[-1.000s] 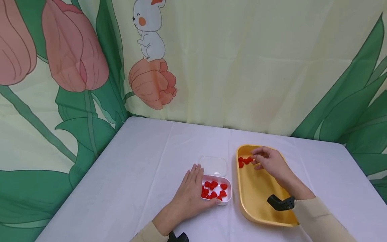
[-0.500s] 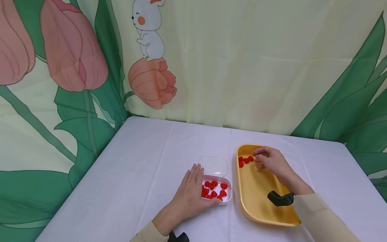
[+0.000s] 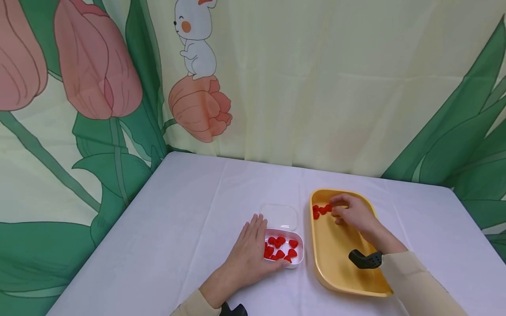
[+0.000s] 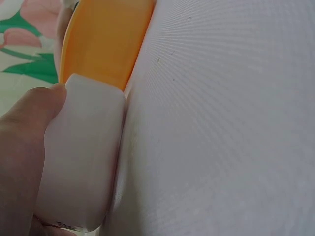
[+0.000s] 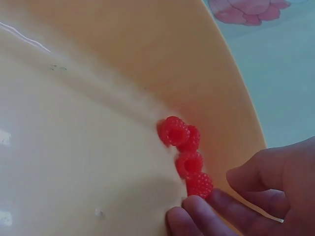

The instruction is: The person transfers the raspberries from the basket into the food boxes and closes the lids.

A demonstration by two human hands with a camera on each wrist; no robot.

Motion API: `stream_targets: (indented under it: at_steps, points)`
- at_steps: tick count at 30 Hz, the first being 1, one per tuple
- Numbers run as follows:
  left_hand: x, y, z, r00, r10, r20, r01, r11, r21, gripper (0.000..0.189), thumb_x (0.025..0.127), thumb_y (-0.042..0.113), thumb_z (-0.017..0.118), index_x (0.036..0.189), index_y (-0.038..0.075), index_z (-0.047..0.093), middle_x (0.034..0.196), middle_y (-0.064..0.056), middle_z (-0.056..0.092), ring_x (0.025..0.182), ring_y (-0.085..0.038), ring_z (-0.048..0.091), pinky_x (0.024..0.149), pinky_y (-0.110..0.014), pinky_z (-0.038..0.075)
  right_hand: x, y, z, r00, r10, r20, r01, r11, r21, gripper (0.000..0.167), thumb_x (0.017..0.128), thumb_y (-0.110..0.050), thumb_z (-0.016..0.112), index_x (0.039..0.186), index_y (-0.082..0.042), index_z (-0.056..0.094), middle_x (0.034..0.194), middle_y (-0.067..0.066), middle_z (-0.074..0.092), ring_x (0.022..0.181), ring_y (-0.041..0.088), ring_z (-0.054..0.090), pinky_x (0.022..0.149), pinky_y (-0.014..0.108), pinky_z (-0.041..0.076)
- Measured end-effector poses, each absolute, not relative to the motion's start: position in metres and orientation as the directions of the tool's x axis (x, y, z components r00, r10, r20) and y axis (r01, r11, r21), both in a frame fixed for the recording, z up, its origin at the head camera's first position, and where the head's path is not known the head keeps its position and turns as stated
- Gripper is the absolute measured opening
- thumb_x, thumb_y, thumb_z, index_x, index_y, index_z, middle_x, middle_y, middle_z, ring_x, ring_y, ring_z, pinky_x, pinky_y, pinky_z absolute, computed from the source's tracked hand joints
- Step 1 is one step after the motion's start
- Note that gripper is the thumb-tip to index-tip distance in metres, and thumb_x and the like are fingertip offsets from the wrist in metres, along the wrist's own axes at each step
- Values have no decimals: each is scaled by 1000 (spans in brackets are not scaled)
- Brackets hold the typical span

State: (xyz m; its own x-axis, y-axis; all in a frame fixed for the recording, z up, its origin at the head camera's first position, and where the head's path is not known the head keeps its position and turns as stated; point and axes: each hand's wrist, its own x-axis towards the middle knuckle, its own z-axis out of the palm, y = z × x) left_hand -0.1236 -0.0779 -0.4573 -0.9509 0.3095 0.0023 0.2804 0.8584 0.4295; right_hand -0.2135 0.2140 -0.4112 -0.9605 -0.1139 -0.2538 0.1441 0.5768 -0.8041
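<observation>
Right wrist view shows one hand (image 5: 275, 172) beside four raspberries (image 5: 190, 163).

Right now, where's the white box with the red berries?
In the head view, the white box is on the table, just left of the yellow tray, with a clear lid on its far side.

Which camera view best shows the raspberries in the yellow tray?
The right wrist view: the raspberries look large, with bumpy skin and hollow centres, beside the right hand. The head view shows them small, inside the tray. The left wrist view shows part of the tray, but no raspberries.
</observation>
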Motion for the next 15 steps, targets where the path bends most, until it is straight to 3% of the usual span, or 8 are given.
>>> stream_targets:
  at_steps: [8,15]
  points:
    - [-124,-78,-457,-950,312,11,287,858,427,111,72,69,70,155,10,26,162,-10,28,153,-30,20,121,-53,28,-213,214,-412,-957,-126,-261,141,583,-800,36,100,-9,51,133,7,48,125,27,57,92,24,62,74,26,60]
    - [-122,-79,-456,-948,317,13,293,861,416,110,73,70,69,155,9,27,162,-10,29,152,-30,21,120,-52,29,-213,213,-415,-948,-155,-278,151,550,-822,38,101,-8,49,135,8,44,129,28,55,97,23,65,81,30,61]
